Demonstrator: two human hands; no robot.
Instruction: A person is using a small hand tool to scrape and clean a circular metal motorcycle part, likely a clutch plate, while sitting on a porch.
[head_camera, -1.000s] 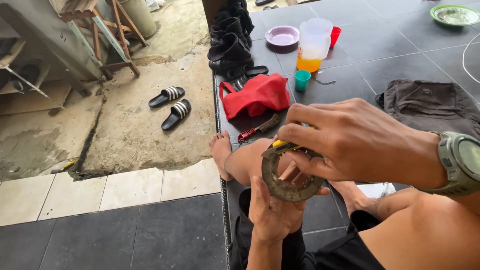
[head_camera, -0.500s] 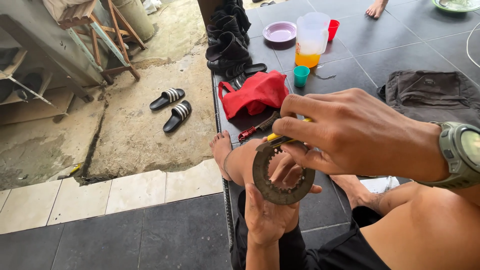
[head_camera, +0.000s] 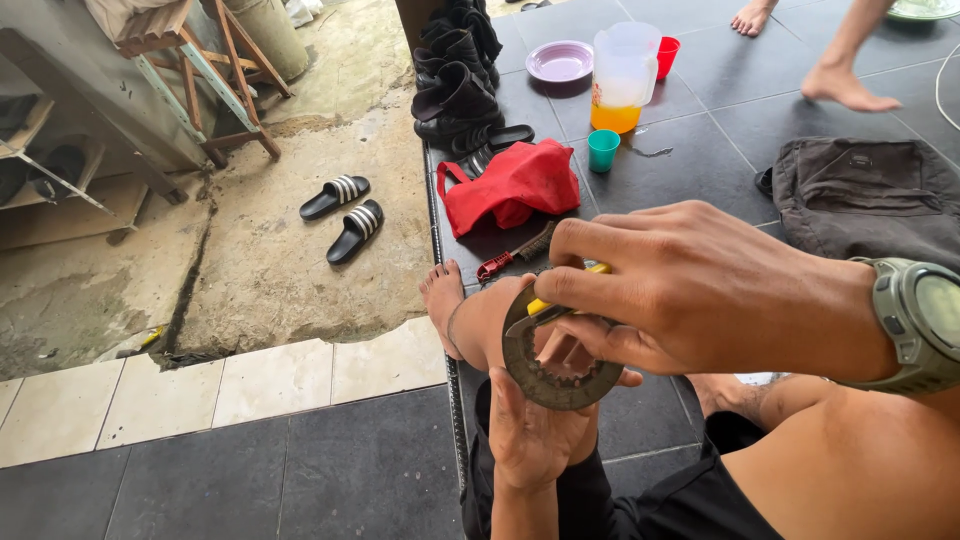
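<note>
toothed ring (head_camera: 545, 372): dull grey metal | floor tiles (head_camera: 350, 470): matt dark | bag (head_camera: 515, 185): red cloth

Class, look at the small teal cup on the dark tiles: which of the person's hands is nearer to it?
Right. The right hand works just below the teal cup; the left hand, under the ring plate, sits lower, farther away.

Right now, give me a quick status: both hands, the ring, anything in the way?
Left hand holds the toothed metal ring from below. Right hand presses a yellow-handled tool on the ring's top edge. Red-handled brush lies beyond, apart.
</note>
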